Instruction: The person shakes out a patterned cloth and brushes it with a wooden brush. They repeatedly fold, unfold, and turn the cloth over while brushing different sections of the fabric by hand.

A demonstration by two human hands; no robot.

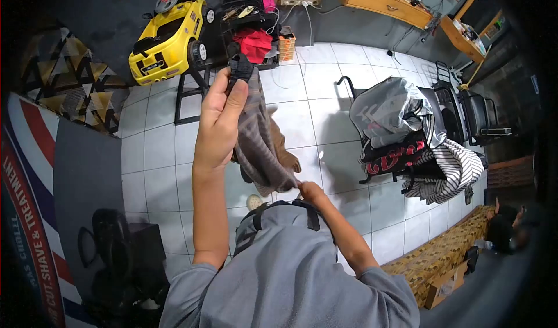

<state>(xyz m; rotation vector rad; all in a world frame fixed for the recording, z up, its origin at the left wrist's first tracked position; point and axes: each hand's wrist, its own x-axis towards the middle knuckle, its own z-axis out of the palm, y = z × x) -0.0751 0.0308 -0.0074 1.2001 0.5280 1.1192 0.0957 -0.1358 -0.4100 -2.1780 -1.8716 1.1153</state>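
Note:
My left hand (pixel 222 116) is raised in front of me, its thumb and fingers pinched on the bunched black end (pixel 240 69) of a long cloth. From there the grey-brown striped cloth (pixel 256 136) hangs down in folds toward my waist. Lower and to the right, my right hand (pixel 313 193) is closed on the cloth's bottom corner and pulls it out to the side. Something brown and soft-looking (pixel 282 145) shows behind the cloth, partly covered by it.
A chair at right carries a silver cape (pixel 389 110) and a black-and-white striped cloth (pixel 447 174). A yellow toy car (pixel 168 40) stands at upper left, beside a black cart with red cloth (pixel 254 44). A person (pixel 504 226) sits on the patterned bench (pixel 418 261).

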